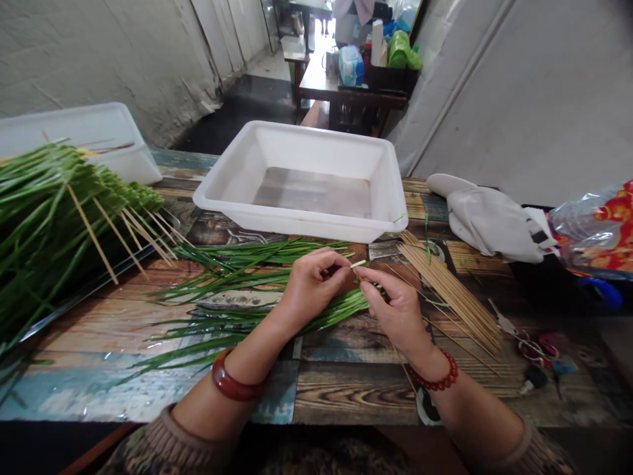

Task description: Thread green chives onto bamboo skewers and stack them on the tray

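My left hand (316, 280) is closed in a pinch on a green chive stalk (359, 264), its pale cut end pointing right. My right hand (395, 303) meets it fingertip to fingertip, closed on a thin bamboo skewer (404, 371) whose lower end slants out below the palm. Loose chives (222, 323) lie in rows under and left of my hands, leaves to the left. To the right of my right hand rests a bundle of bamboo skewers (452, 293). Where skewer and stalk meet is mostly hidden by my fingers.
A white plastic tub (297, 221) stands behind my hands. At left, skewered greens (44, 218) are piled on a tray before another white tub (141, 161). Keys (534, 377), a pale cap (489, 214) and a red-printed plastic package (603, 231) lie at right.
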{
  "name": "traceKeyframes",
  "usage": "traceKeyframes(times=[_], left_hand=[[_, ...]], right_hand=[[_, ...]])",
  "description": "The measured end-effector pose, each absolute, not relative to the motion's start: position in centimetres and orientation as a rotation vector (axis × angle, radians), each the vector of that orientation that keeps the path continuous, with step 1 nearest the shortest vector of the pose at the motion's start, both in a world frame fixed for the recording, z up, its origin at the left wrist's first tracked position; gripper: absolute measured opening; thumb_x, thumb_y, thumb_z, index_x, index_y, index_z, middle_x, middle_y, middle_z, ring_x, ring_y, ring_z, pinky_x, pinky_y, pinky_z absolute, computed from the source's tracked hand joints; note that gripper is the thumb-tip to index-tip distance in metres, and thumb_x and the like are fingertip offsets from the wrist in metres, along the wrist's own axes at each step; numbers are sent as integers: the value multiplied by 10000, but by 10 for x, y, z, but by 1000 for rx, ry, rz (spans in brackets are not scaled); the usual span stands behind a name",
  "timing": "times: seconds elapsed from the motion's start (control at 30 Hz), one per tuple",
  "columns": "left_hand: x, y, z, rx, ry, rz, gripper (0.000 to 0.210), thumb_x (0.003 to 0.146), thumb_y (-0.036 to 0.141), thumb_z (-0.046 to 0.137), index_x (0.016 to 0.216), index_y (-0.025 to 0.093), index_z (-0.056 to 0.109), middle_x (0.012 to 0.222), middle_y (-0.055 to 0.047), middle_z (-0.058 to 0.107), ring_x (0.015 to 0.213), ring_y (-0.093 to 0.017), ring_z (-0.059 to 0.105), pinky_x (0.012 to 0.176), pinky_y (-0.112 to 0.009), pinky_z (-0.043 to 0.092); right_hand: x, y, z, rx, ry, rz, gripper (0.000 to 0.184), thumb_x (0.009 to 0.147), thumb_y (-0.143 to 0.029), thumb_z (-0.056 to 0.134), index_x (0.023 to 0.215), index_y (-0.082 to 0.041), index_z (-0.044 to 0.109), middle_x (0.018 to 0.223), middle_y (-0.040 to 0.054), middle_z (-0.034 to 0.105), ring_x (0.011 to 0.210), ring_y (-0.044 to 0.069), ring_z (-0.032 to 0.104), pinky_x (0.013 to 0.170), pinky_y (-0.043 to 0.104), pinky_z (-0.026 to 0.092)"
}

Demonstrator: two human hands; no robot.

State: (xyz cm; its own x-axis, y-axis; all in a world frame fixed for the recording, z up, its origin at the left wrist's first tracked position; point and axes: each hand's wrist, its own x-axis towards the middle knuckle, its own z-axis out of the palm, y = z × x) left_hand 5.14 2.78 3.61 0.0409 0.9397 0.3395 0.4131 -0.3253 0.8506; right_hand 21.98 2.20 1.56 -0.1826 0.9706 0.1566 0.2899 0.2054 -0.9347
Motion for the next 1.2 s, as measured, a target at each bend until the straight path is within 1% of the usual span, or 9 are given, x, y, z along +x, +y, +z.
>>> traceKeyframes(times=[0.2, 0.33, 0.47, 0.6, 0.8, 1.0, 1.07, 1.2], left_hand=[[52, 28, 33, 1864, 1389, 1251, 135, 813, 91, 606, 737, 159, 693, 698, -7, 651, 641, -108, 571, 604, -210, 414], [53, 27, 31, 1893, 1404, 1270, 128, 819, 91, 607, 748, 161, 688, 709, -8, 640, 638, -107, 554, 590, -209, 402], [53, 26, 30, 1893, 1403, 1282, 125, 826, 106, 607, 743, 169, 675, 711, -8, 638, 648, -109, 560, 601, -210, 413], [54, 26, 30, 1864, 1408, 1284, 123, 824, 128, 614, 721, 172, 665, 694, -9, 645, 645, -115, 567, 598, -212, 419], [54, 26, 30, 1847, 1403, 1246, 122, 820, 129, 622, 715, 161, 676, 686, -14, 655, 641, -119, 571, 603, -220, 423], [54, 26, 31, 1859, 1403, 1226, 126, 827, 153, 623, 713, 162, 676, 689, -15, 658, 638, -118, 574, 600, -217, 428], [54, 25, 33, 1850, 1401, 1226, 120, 829, 155, 623, 724, 162, 679, 698, -18, 667, 650, -121, 584, 618, -220, 441], [51, 26, 34, 1846, 1415, 1227, 62, 815, 147, 648, 785, 167, 698, 747, -27, 684, 686, -131, 605, 639, -230, 457]], right_hand=[[219, 23, 15, -1214, -1637, 1001, 268, 846, -254, 575, 1034, -201, 759, 824, 49, 740, 638, 160, 663, 512, 253, 525], [219, 22, 13, -1212, -1637, 1001, 265, 855, -256, 572, 1042, -210, 755, 836, 47, 741, 639, 157, 661, 506, 250, 521], [218, 22, 11, -1213, -1639, 982, 259, 863, -265, 567, 1035, -215, 754, 867, 52, 745, 654, 161, 662, 533, 265, 534], [217, 21, 10, -1224, -1640, 952, 253, 871, -263, 558, 1028, -213, 750, 854, 51, 743, 670, 165, 667, 555, 268, 537], [217, 22, 9, -1223, -1663, 919, 227, 873, -269, 560, 991, -198, 740, 850, 57, 738, 660, 165, 663, 542, 264, 519], [219, 24, 5, -1229, -1655, 972, 202, 885, -294, 566, 970, -192, 717, 861, 51, 718, 639, 147, 634, 528, 248, 504], [220, 25, 3, -1215, -1644, 1007, 215, 885, -295, 573, 1026, -190, 697, 852, 41, 700, 648, 142, 624, 539, 241, 501], [222, 24, 3, -1169, -1624, 1054, 364, 900, -285, 565, 1256, -212, 599, 832, 14, 659, 665, 129, 592, 561, 227, 491]])
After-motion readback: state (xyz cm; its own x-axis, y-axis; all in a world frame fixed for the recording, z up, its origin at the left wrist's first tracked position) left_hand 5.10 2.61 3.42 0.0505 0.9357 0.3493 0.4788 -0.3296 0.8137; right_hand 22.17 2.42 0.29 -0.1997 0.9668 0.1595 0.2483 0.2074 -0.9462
